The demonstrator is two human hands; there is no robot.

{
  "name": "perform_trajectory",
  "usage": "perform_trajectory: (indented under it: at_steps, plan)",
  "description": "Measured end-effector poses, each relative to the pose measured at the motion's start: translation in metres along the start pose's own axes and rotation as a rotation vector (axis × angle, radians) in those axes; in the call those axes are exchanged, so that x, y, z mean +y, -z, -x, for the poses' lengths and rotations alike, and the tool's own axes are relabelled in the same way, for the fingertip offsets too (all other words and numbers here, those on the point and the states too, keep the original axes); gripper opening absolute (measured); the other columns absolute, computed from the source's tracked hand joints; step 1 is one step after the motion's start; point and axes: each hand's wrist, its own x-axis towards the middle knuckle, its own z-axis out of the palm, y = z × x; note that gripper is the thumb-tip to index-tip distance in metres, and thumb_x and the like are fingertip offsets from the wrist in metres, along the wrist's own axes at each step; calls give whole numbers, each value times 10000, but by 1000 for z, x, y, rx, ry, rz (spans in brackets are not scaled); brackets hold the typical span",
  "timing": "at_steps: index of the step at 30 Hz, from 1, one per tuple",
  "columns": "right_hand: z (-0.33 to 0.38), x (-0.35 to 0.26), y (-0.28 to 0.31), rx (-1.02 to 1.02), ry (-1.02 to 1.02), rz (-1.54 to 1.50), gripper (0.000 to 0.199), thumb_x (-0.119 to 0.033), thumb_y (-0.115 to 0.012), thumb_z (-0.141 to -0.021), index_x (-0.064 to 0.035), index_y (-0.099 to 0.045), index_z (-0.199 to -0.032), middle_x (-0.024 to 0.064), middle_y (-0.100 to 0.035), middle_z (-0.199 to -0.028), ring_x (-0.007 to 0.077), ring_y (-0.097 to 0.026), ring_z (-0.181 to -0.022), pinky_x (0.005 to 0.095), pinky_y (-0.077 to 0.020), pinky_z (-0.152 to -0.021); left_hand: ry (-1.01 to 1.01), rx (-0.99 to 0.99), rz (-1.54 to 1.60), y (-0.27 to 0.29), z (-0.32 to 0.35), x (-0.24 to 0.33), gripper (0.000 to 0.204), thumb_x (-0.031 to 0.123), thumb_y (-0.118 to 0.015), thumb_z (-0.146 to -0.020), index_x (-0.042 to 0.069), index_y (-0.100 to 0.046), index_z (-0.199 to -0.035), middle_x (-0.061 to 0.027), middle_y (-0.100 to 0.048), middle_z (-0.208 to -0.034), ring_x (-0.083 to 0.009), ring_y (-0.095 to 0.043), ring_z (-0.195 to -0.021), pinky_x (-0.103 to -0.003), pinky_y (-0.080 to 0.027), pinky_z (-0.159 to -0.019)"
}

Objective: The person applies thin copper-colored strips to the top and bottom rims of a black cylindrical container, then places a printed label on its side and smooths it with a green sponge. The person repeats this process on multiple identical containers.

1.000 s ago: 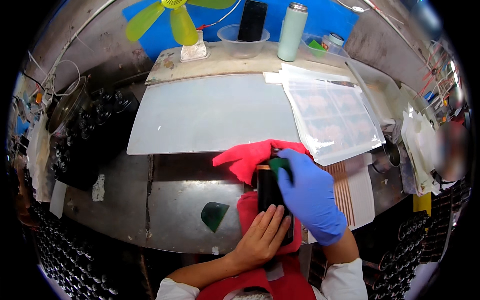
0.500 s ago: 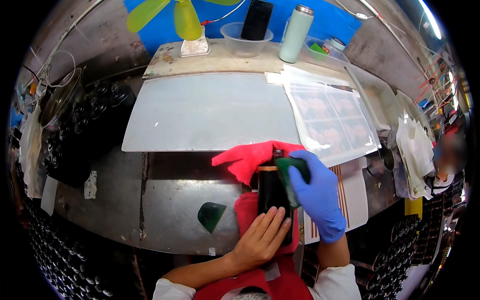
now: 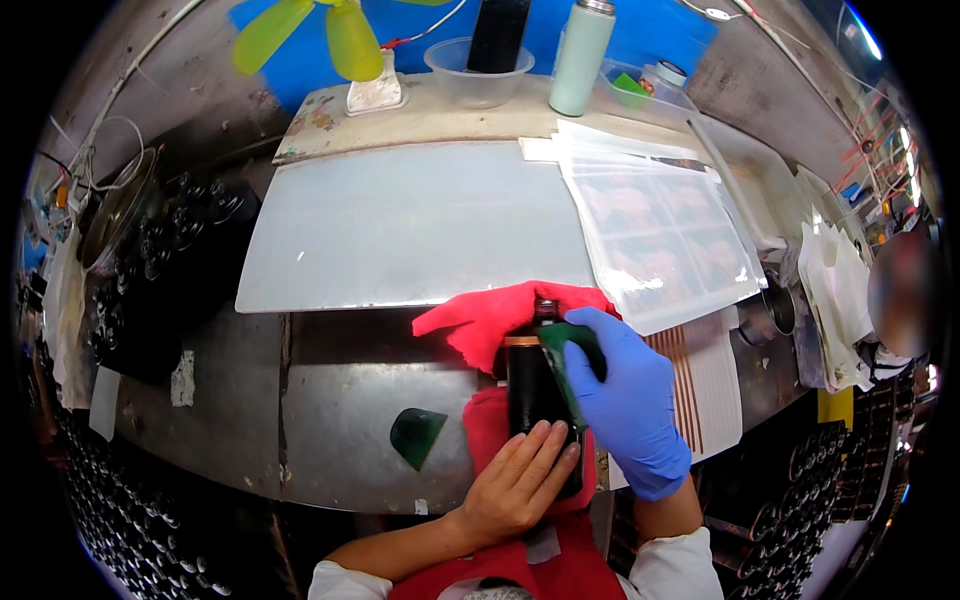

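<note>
A dark bottle (image 3: 530, 385) lies lengthwise on a red cloth (image 3: 495, 320) on the metal bench, its neck pointing away from me. My left hand (image 3: 520, 480), bare, rests on the bottle's lower end and steadies it. My right hand (image 3: 625, 400), in a blue glove, presses a dark green scraper-like tool (image 3: 565, 345) against the bottle's right side near the shoulder. Part of the bottle is hidden under both hands.
A green triangular piece (image 3: 417, 437) lies on the bench left of the bottle. Beyond are a white board (image 3: 400, 230), glossy sheets (image 3: 665, 235), striped paper (image 3: 710, 385), a tub (image 3: 478, 75), a pale flask (image 3: 582, 55) and a yellow-green fan (image 3: 340, 40). Dark bottles (image 3: 190, 215) fill a crate at left.
My gloved right hand and the green tool have shifted slightly along the bottle. The view has tilted a little; the left hand stays on the bottle's lower end.
</note>
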Motion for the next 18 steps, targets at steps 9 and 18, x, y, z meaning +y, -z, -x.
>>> perform_trajectory:
  at_steps: [9, 18]
  plan:
    - [7, 9, 11, 57, -85, -2, 238, -125, -618, -840, -63, -602, -1070, 144, -648, -940, 291, -656, -787, 347, -518, -668, 2, 25, 33, 0, 2, -2, 343, 110, -479, -858, 7, -595, -1164, -181, -554, -1250, -299, -527, -1174, -368, -430, -958]
    - [-10, -6, -2, -29, 16, 78, 211, -145, -606, -848, -76, -610, -1047, 149, -649, -925, 287, -660, -765, 345, -518, -657, 6, 29, 50, 1, 0, -1, 334, 117, -484, -855, 1, -605, -1144, -180, -560, -1240, -294, -537, -1160, -373, -428, -958]
